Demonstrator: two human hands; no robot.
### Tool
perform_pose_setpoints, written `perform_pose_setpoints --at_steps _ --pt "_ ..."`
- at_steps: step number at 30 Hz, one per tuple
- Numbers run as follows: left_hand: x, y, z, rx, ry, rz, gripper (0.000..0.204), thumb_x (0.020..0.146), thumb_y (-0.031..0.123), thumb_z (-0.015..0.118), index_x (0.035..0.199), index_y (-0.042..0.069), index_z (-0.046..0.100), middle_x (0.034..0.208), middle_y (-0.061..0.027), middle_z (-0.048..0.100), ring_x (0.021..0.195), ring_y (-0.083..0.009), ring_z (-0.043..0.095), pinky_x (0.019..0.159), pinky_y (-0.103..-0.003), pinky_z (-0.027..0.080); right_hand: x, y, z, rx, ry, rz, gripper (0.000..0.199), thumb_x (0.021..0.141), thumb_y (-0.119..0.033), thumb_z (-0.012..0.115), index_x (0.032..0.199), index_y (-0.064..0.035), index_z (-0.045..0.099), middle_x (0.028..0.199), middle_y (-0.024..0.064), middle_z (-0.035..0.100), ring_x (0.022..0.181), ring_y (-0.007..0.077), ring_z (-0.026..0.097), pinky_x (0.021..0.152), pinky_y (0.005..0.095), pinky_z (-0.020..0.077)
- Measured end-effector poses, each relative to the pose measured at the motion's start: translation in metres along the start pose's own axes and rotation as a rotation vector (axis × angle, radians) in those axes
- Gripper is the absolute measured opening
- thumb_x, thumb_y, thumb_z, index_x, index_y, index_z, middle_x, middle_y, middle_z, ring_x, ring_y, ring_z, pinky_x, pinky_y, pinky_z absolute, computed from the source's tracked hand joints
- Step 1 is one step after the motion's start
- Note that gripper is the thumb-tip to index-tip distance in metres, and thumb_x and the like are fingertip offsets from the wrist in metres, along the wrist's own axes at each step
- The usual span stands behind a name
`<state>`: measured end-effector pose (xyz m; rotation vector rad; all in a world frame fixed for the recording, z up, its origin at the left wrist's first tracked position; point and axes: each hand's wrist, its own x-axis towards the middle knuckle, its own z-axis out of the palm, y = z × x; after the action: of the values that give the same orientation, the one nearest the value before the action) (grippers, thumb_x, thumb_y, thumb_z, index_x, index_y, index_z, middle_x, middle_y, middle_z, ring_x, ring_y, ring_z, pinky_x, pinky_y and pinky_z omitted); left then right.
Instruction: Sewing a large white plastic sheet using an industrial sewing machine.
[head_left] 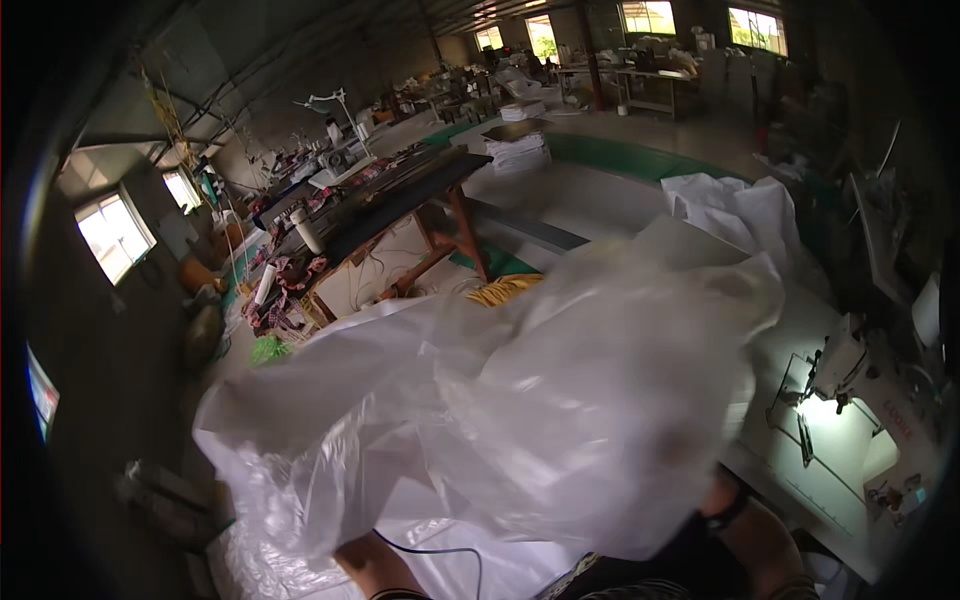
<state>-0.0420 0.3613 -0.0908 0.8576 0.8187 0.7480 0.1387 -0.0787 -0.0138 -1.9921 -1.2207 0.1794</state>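
Both hands are buried under a large billow of translucent plastic sheeting point(560, 420), so whether the fingers are spread or pinching cannot be told. Only the left forearm point(365, 565) shows, entering from the lower edge beneath the sheet, and the right forearm point(750, 535), wearing a dark wrist strap, rises into the plastic at the lower right; the right hand itself is perhaps the faint pale blur behind the film. The sheeting is lifted in the air in front of the person, motion-blurred, spreading from lower left to upper right above a white work surface point(450, 570). A sewing machine point(850, 400) with a lit lamp stands just to the right. Farther back are a dark wooden table point(400, 200) and folded white fabric point(740, 210).
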Motion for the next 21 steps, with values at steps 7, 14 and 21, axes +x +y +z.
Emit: perform_pose_setpoints --at_steps 7,14,21 --pt "-0.046 0.077 -0.015 1.023 0.025 0.292 0.06 0.092 0.03 0.055 0.146 0.011 0.036 0.15 -0.0148 0.038 0.138 -0.0322 0.037 0.112 -0.051 0.032 0.0 -0.066 0.109 0.099 -0.607 -0.651 0.06 0.093 -0.032 0.06 0.144 -0.007 0.04 0.137 0.016 0.051 0.117 0.0327 0.055 0.098 0.0437 0.0441" --pt "0.049 0.007 0.127 1.831 -0.46 0.615 0.064 0.089 0.029 0.061 0.146 0.011 0.038 0.149 -0.0149 0.041 0.137 -0.0318 0.038 0.112 -0.05 0.032 -0.004 -0.058 -0.024 0.203 -0.435 -0.06 0.047 0.096 -0.031 0.056 0.135 -0.0045 0.049 0.12 0.0138 0.064 0.111 0.0301 0.061 0.095 0.0376 0.0471" --pt "0.112 -0.011 0.204 2.058 -0.774 0.349 0.068 0.085 0.028 0.068 0.145 0.012 0.041 0.147 -0.015 0.044 0.136 -0.0314 0.04 0.111 -0.049 0.033 -0.164 0.002 -0.113 0.266 -0.211 0.447 0.044 0.098 -0.033 0.055 0.132 -0.0055 0.054 0.113 0.012 0.069 0.104 0.0271 0.066 0.091 0.0343 0.0498"
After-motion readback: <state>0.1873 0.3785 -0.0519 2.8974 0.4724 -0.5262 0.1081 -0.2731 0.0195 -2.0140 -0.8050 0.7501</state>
